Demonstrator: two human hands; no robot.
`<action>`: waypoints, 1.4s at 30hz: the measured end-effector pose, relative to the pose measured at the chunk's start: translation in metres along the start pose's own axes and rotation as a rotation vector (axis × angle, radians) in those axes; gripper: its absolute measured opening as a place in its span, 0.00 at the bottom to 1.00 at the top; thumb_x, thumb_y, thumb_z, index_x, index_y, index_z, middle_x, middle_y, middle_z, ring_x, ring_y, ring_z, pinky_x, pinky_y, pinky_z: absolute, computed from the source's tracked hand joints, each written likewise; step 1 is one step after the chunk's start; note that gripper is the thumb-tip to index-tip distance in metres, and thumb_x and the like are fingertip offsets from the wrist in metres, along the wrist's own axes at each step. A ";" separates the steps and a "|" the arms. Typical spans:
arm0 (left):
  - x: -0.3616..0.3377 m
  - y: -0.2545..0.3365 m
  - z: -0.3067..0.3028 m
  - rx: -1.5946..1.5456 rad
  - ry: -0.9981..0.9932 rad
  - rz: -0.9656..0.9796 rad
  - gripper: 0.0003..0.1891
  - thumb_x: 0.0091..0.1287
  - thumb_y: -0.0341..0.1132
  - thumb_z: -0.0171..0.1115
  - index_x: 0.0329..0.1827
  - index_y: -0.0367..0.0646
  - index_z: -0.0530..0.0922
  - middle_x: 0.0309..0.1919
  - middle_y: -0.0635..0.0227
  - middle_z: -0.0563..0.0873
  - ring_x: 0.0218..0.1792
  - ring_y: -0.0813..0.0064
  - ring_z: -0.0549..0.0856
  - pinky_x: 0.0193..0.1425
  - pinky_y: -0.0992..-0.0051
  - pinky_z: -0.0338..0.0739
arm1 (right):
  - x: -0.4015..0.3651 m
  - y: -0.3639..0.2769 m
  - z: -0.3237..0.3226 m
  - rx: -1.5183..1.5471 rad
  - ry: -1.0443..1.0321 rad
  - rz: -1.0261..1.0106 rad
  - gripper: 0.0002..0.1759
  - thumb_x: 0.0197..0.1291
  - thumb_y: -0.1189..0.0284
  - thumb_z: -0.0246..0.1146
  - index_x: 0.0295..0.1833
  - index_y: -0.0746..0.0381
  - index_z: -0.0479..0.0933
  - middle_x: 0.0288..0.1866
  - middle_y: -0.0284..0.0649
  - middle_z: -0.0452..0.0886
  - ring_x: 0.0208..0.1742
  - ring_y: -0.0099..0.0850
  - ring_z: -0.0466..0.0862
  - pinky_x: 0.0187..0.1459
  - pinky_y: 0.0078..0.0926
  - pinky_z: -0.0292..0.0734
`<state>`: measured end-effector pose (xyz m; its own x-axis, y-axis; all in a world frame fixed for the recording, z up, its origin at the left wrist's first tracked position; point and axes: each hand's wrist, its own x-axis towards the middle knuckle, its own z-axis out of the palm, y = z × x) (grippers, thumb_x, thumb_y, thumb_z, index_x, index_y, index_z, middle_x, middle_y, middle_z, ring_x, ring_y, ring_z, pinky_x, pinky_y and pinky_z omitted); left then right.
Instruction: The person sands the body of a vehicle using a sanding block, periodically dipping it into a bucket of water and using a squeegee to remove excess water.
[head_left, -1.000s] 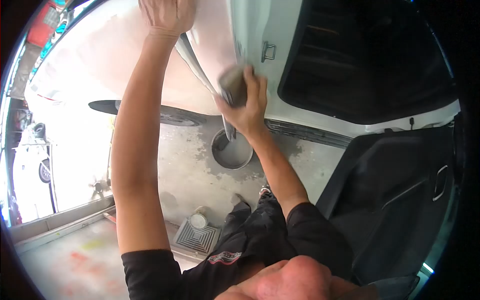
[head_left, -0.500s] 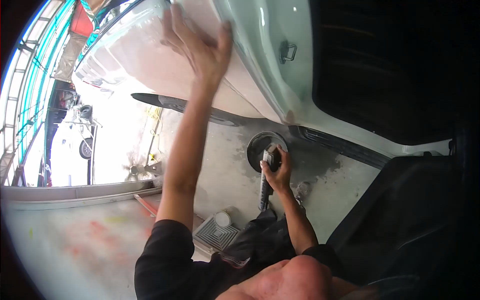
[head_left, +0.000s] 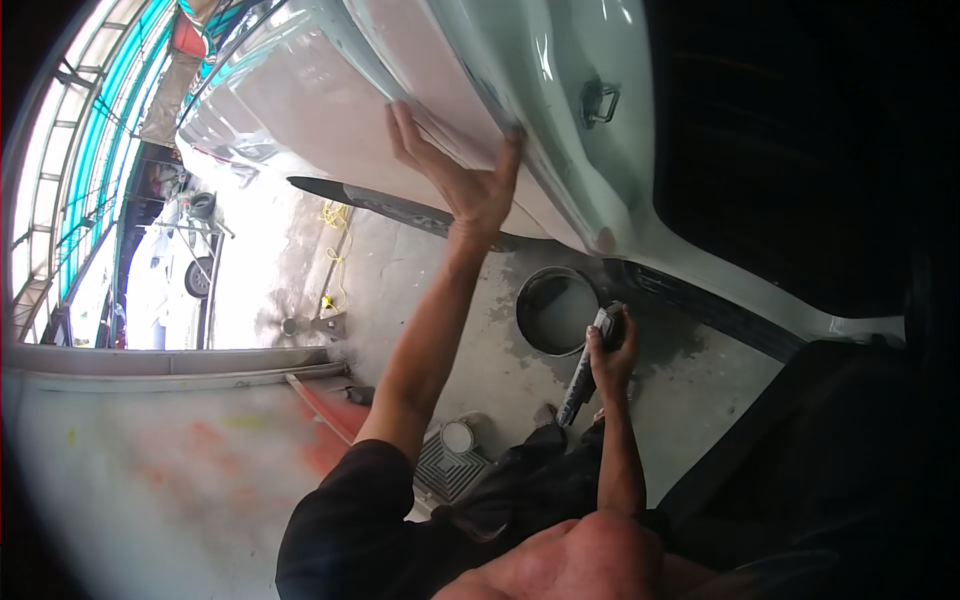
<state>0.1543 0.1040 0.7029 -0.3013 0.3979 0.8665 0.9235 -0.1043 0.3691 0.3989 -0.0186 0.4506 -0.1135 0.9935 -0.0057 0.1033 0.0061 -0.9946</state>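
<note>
The left hand (head_left: 465,185) is open and flat. Its fingers are spread wide and press on the smooth, shiny side of a pale car (head_left: 330,110). The car's side is curved and looks pinkish white and glossy.

The right hand (head_left: 612,360) is lower down, closed tight around a small grey pad (head_left: 605,322). A long, thin grey strip (head_left: 575,395) hangs down from the pad. The pad is just beside the round bucket (head_left: 520,310), close to its rim, and well apart from the car's side. The bucket stands on the floor and has something grey and wet-looking inside.

The floor (head_left: 400,300) is rough grey concrete with dark, patchy stains. Near the person's legs there is a square metal drain cover (head_left: 445,470) with ridges, and a small round tin (head_left: 458,437) at its edge. A dark rubber tyre (head_left: 400,210) shows under the car. A little metal loop (head_left: 600,100) sticks out of the pale frame by the dark opening.
</note>
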 end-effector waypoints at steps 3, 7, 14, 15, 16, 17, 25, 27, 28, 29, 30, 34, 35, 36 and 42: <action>0.038 0.005 -0.013 0.065 0.005 0.096 0.64 0.58 0.51 0.80 0.83 0.29 0.41 0.78 0.35 0.48 0.80 0.37 0.49 0.81 0.40 0.49 | 0.003 0.002 -0.004 -0.015 0.006 -0.010 0.41 0.58 0.65 0.77 0.72 0.71 0.69 0.66 0.55 0.76 0.67 0.50 0.77 0.69 0.47 0.72; 0.090 0.006 -0.018 0.042 0.049 0.165 0.66 0.56 0.55 0.82 0.83 0.29 0.43 0.77 0.36 0.50 0.79 0.38 0.51 0.79 0.38 0.50 | 0.006 -0.007 -0.006 -0.098 0.020 -0.109 0.41 0.58 0.64 0.77 0.71 0.71 0.69 0.64 0.55 0.76 0.66 0.50 0.78 0.69 0.47 0.72; 0.169 0.029 -0.021 0.072 0.077 0.076 0.47 0.69 0.53 0.70 0.82 0.38 0.55 0.79 0.44 0.58 0.80 0.44 0.58 0.83 0.46 0.52 | 0.010 -0.028 0.005 -0.032 -0.052 -0.134 0.45 0.55 0.64 0.80 0.74 0.68 0.67 0.66 0.55 0.75 0.67 0.52 0.76 0.69 0.48 0.72; 0.176 0.022 -0.022 0.064 0.071 0.175 0.48 0.69 0.53 0.70 0.83 0.38 0.55 0.79 0.45 0.58 0.80 0.45 0.57 0.83 0.46 0.52 | 0.016 -0.035 0.009 0.014 -0.080 -0.159 0.46 0.54 0.64 0.80 0.74 0.68 0.67 0.66 0.55 0.74 0.67 0.52 0.76 0.69 0.48 0.72; 0.179 0.012 -0.020 0.089 0.096 0.281 0.42 0.75 0.56 0.62 0.81 0.37 0.57 0.78 0.44 0.60 0.79 0.46 0.59 0.82 0.46 0.55 | 0.024 -0.044 0.013 0.058 -0.107 -0.184 0.47 0.53 0.64 0.81 0.74 0.67 0.67 0.67 0.54 0.74 0.67 0.52 0.76 0.68 0.48 0.72; 0.185 -0.005 -0.018 0.106 0.087 0.337 0.39 0.77 0.56 0.57 0.80 0.36 0.59 0.77 0.44 0.62 0.79 0.46 0.61 0.81 0.47 0.56 | 0.034 -0.059 0.017 0.024 -0.111 -0.300 0.47 0.52 0.64 0.81 0.75 0.66 0.67 0.66 0.54 0.74 0.66 0.52 0.77 0.68 0.48 0.72; 0.183 -0.037 -0.008 -0.067 0.150 0.535 0.28 0.84 0.47 0.40 0.69 0.30 0.73 0.64 0.46 0.79 0.69 0.49 0.75 0.75 0.55 0.65 | 0.119 -0.211 0.065 0.002 -0.029 -0.862 0.51 0.44 0.71 0.84 0.75 0.63 0.68 0.63 0.51 0.74 0.63 0.48 0.78 0.58 0.43 0.79; 0.185 -0.038 -0.006 -0.066 0.190 0.577 0.27 0.83 0.46 0.41 0.68 0.30 0.74 0.63 0.46 0.80 0.67 0.49 0.76 0.74 0.54 0.67 | 0.132 -0.227 0.077 -0.021 0.023 -0.913 0.52 0.43 0.71 0.84 0.76 0.63 0.67 0.62 0.50 0.73 0.61 0.46 0.78 0.57 0.42 0.80; 0.184 -0.040 -0.005 -0.061 0.210 0.600 0.26 0.83 0.45 0.42 0.68 0.30 0.74 0.63 0.46 0.80 0.67 0.49 0.77 0.74 0.54 0.67 | 0.138 -0.232 0.083 -0.041 0.043 -0.921 0.52 0.43 0.71 0.84 0.76 0.63 0.67 0.61 0.49 0.73 0.60 0.46 0.79 0.57 0.42 0.80; 0.182 -0.041 -0.006 -0.043 0.207 0.581 0.26 0.82 0.46 0.43 0.67 0.30 0.75 0.63 0.46 0.80 0.66 0.49 0.77 0.73 0.54 0.67 | 0.140 -0.235 0.087 -0.056 0.065 -0.933 0.53 0.43 0.70 0.84 0.76 0.63 0.67 0.61 0.49 0.72 0.59 0.45 0.79 0.56 0.41 0.80; 0.181 -0.041 -0.005 -0.025 0.208 0.567 0.26 0.82 0.46 0.44 0.67 0.30 0.75 0.63 0.46 0.80 0.66 0.49 0.77 0.73 0.54 0.68 | 0.140 -0.232 0.090 -0.073 0.097 -0.974 0.53 0.45 0.70 0.83 0.77 0.64 0.66 0.60 0.50 0.72 0.59 0.46 0.78 0.56 0.42 0.81; 0.183 -0.036 -0.006 -0.110 0.243 0.587 0.26 0.81 0.46 0.46 0.66 0.31 0.75 0.62 0.46 0.80 0.66 0.48 0.77 0.73 0.53 0.68 | 0.135 -0.201 0.100 -0.079 0.114 -0.956 0.54 0.46 0.65 0.84 0.78 0.65 0.65 0.61 0.54 0.71 0.59 0.49 0.77 0.57 0.44 0.80; 0.184 -0.035 -0.007 -0.111 0.242 0.589 0.25 0.80 0.46 0.46 0.66 0.31 0.75 0.62 0.46 0.80 0.66 0.47 0.77 0.73 0.53 0.68 | 0.135 -0.199 0.100 -0.098 0.134 -0.974 0.54 0.46 0.64 0.84 0.77 0.66 0.65 0.61 0.54 0.71 0.58 0.49 0.78 0.55 0.43 0.80; 0.184 -0.035 -0.008 -0.112 0.242 0.589 0.25 0.80 0.45 0.47 0.65 0.31 0.75 0.62 0.46 0.80 0.65 0.47 0.77 0.73 0.52 0.68 | 0.136 -0.198 0.101 -0.118 0.154 -0.991 0.54 0.46 0.64 0.84 0.77 0.66 0.66 0.60 0.54 0.71 0.57 0.49 0.78 0.54 0.42 0.81; 0.184 -0.034 -0.005 -0.081 0.250 0.551 0.24 0.79 0.45 0.48 0.63 0.32 0.76 0.59 0.46 0.81 0.64 0.47 0.77 0.72 0.52 0.68 | 0.149 -0.308 0.101 -0.189 0.234 -1.044 0.54 0.45 0.60 0.84 0.75 0.68 0.67 0.55 0.55 0.74 0.50 0.48 0.81 0.47 0.42 0.83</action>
<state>0.0662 0.1762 0.8510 0.1598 0.0403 0.9863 0.9414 -0.3069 -0.1400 0.2509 0.1159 0.7453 -0.0439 0.4849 0.8734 0.2176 0.8579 -0.4654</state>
